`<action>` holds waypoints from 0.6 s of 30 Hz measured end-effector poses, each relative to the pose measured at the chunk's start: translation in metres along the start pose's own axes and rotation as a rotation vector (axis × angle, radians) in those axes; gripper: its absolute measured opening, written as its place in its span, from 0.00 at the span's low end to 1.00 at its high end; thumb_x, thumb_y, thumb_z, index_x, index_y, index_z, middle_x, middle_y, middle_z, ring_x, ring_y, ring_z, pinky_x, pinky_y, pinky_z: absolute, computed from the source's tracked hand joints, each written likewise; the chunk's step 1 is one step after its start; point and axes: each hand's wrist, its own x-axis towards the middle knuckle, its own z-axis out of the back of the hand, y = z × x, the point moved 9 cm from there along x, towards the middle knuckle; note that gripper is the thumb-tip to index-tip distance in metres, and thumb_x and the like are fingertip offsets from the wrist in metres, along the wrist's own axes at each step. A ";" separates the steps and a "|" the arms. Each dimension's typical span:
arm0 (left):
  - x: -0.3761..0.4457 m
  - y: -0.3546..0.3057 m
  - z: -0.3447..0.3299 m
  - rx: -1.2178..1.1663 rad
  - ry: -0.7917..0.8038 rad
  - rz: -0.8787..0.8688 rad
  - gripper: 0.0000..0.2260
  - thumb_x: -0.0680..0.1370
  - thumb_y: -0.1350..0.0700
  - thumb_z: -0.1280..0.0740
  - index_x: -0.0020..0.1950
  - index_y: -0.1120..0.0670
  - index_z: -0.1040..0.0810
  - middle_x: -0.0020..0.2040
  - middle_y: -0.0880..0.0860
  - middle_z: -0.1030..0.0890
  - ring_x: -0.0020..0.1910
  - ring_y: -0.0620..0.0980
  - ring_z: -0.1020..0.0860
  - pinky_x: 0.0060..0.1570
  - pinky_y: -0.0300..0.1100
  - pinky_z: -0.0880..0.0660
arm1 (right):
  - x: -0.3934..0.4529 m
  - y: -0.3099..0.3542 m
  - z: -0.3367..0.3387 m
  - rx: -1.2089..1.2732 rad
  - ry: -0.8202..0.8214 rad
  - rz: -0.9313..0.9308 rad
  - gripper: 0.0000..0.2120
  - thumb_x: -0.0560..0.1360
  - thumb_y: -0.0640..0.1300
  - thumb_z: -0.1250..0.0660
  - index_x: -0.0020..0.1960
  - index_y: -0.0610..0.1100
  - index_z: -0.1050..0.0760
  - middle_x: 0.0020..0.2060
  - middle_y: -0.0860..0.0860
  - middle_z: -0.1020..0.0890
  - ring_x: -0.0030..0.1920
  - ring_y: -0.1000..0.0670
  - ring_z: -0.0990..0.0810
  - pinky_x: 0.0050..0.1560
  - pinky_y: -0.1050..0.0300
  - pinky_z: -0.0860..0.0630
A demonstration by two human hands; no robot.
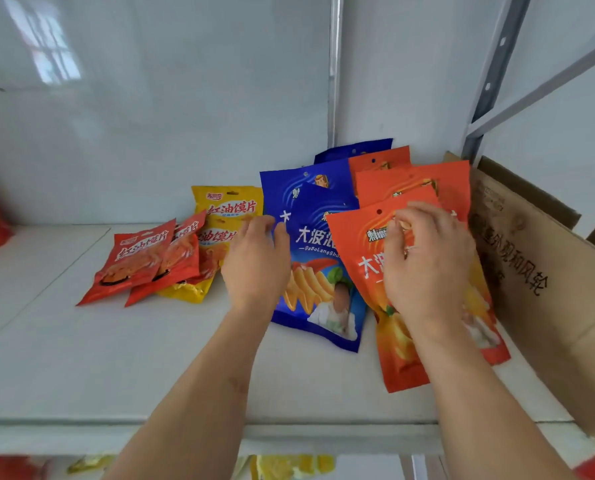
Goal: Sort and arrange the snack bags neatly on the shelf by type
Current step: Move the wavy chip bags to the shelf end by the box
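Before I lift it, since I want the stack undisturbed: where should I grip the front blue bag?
Probably at its bare left edge, beside the left hand, coming from the left. The front blue bag leans back on another blue bag, and the front orange bag overlaps its right side, so a grip there would drag it.

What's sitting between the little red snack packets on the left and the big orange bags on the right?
In the head view, yellow packets lie right behind the small red packets, then the blue bags, with the left hand at their edge, before the orange bags.
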 end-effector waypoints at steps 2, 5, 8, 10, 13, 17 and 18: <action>-0.011 -0.010 0.020 0.138 -0.064 -0.218 0.11 0.82 0.51 0.39 0.53 0.53 0.18 0.47 0.50 0.17 0.44 0.51 0.20 0.35 0.39 0.33 | -0.013 0.037 -0.017 0.027 0.107 0.157 0.09 0.79 0.46 0.36 0.52 0.44 0.19 0.54 0.49 0.18 0.54 0.44 0.21 0.57 0.47 0.29; -0.026 -0.012 0.044 0.290 -0.174 -0.506 0.10 0.79 0.54 0.35 0.42 0.55 0.18 0.36 0.52 0.19 0.34 0.53 0.22 0.33 0.39 0.36 | -0.035 0.085 -0.038 0.021 0.198 0.324 0.06 0.76 0.46 0.35 0.47 0.46 0.20 0.47 0.51 0.17 0.48 0.45 0.21 0.51 0.50 0.30; -0.032 0.012 0.068 0.398 -0.181 -0.579 0.09 0.78 0.55 0.34 0.40 0.55 0.18 0.36 0.52 0.19 0.34 0.54 0.22 0.30 0.41 0.32 | -0.053 0.124 -0.061 0.003 0.298 0.429 0.08 0.77 0.47 0.38 0.43 0.47 0.22 0.40 0.51 0.19 0.42 0.45 0.22 0.44 0.51 0.30; -0.032 0.037 0.090 0.441 -0.178 -0.570 0.09 0.78 0.54 0.33 0.41 0.55 0.18 0.37 0.52 0.19 0.34 0.56 0.22 0.31 0.44 0.29 | -0.065 0.151 -0.075 0.004 0.339 0.468 0.07 0.76 0.47 0.36 0.42 0.46 0.23 0.38 0.50 0.20 0.40 0.45 0.23 0.41 0.52 0.30; -0.031 0.078 0.126 0.489 -0.167 -0.564 0.09 0.78 0.54 0.33 0.40 0.55 0.19 0.36 0.51 0.19 0.35 0.56 0.21 0.33 0.46 0.27 | -0.085 0.194 -0.094 0.020 0.389 0.504 0.04 0.75 0.45 0.31 0.42 0.46 0.22 0.37 0.50 0.20 0.39 0.44 0.22 0.40 0.52 0.31; -0.028 0.135 0.182 0.537 -0.152 -0.546 0.09 0.78 0.54 0.35 0.42 0.54 0.18 0.38 0.51 0.18 0.37 0.56 0.19 0.36 0.47 0.25 | -0.118 0.265 -0.115 0.058 0.449 0.534 0.04 0.74 0.44 0.31 0.41 0.45 0.22 0.37 0.49 0.19 0.40 0.43 0.22 0.42 0.50 0.28; -0.027 0.149 0.196 0.545 -0.149 -0.547 0.09 0.78 0.54 0.35 0.42 0.54 0.17 0.38 0.51 0.18 0.37 0.56 0.19 0.36 0.47 0.25 | -0.126 0.284 -0.120 0.065 0.457 0.540 0.05 0.75 0.44 0.32 0.41 0.45 0.21 0.38 0.49 0.19 0.40 0.43 0.22 0.43 0.50 0.28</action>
